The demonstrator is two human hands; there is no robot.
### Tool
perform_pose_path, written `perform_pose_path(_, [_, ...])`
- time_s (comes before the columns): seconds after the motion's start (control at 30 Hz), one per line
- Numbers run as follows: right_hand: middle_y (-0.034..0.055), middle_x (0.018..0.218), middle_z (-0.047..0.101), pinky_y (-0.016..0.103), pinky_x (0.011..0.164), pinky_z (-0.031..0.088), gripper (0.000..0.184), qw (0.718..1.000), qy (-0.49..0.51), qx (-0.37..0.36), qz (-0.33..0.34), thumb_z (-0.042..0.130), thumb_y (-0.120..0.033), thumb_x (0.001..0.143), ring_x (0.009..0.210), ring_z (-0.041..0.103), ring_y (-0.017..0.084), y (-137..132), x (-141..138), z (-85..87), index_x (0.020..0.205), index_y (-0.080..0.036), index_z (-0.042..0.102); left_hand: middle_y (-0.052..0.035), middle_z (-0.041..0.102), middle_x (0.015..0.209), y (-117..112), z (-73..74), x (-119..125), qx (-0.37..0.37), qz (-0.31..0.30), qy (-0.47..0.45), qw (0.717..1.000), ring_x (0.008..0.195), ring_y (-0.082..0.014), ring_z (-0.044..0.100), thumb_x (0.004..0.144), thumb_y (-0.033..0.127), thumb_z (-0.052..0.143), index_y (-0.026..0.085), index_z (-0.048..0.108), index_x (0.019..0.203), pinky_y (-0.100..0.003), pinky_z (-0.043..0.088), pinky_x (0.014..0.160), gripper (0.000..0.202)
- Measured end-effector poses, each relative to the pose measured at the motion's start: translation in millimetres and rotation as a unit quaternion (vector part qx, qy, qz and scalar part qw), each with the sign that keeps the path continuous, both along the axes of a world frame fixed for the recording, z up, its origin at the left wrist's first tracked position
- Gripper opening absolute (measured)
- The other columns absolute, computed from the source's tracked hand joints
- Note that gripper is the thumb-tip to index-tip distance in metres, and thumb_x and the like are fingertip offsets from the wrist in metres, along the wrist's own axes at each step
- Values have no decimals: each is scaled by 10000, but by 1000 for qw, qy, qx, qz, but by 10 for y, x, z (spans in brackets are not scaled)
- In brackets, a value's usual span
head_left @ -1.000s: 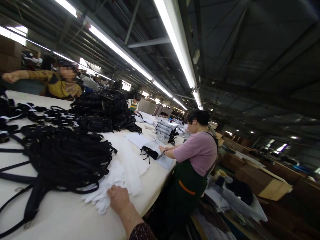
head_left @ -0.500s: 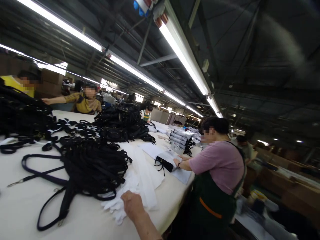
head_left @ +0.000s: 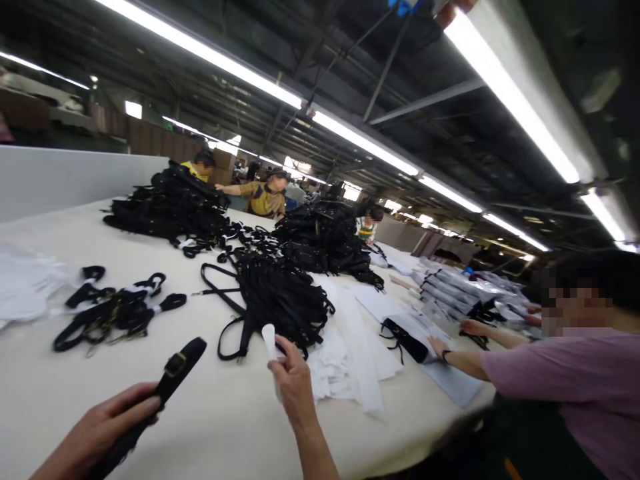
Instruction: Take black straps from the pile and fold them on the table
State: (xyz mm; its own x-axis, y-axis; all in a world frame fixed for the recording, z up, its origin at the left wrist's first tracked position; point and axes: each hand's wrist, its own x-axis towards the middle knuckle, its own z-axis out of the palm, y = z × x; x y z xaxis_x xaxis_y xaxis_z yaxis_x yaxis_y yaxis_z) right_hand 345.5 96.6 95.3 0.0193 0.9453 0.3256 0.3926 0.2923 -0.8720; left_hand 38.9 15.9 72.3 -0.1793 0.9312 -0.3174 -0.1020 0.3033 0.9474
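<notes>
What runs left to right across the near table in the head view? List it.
left hand → black strap → white strip → right hand → white cloth → black bundle → co-worker's hand

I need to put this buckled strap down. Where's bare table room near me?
The open tabletop between your right hand, holding a white strip, and the buckled black strap in your left hand, below the black webbing pile, is free. Another patch lies above the small strap bundle. It's crowded rightward, at the white cloth.
</notes>
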Motion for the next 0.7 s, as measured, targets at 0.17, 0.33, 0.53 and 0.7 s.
perform_pose_path(0.17, [79, 1129, 711, 291, 704, 564, 665, 979, 155, -108, 82, 659, -202, 693, 723, 664, 152, -56, -570, -216, 1350, -218, 554, -50, 735, 726, -6, 22, -61, 39, -8, 29, 999, 731, -266, 692, 622, 566, 816, 219, 726, 1005, -261, 499, 499, 525])
perform_pose_path(0.33, [13, 702, 680, 260, 611, 502, 303, 937, 213, -220, 167, 699, -274, 688, 597, 612, 132, -196, -1019, -367, 962, -148, 723, -28, 737, 833, 32, 71, -58, 107, -138, 76, 982, 799, -241, 656, 741, 507, 748, 212, 750, 1039, -293, 503, 716, 419])
perform_pose_path(0.53, [24, 610, 644, 242, 524, 432, 235, 899, 237, -299, 214, 719, -332, 708, 490, 547, 104, -383, -1216, -259, 800, -119, 750, -16, 695, 872, 64, -95, -1, 156, -159, 69, 973, 783, -207, 617, 811, 418, 700, 213, 667, 1187, -292, 454, 711, 429])
perform_pose_path(0.7, [19, 630, 642, 238, 533, 431, 287, 875, 255, -320, 257, 748, -349, 712, 501, 546, 99, -390, -1120, -190, 892, -126, 771, 59, 607, 714, 90, -199, 43, 139, -121, -35, 982, 677, -175, 590, 791, 392, 741, 245, 143, 1553, -282, 426, 654, 979])
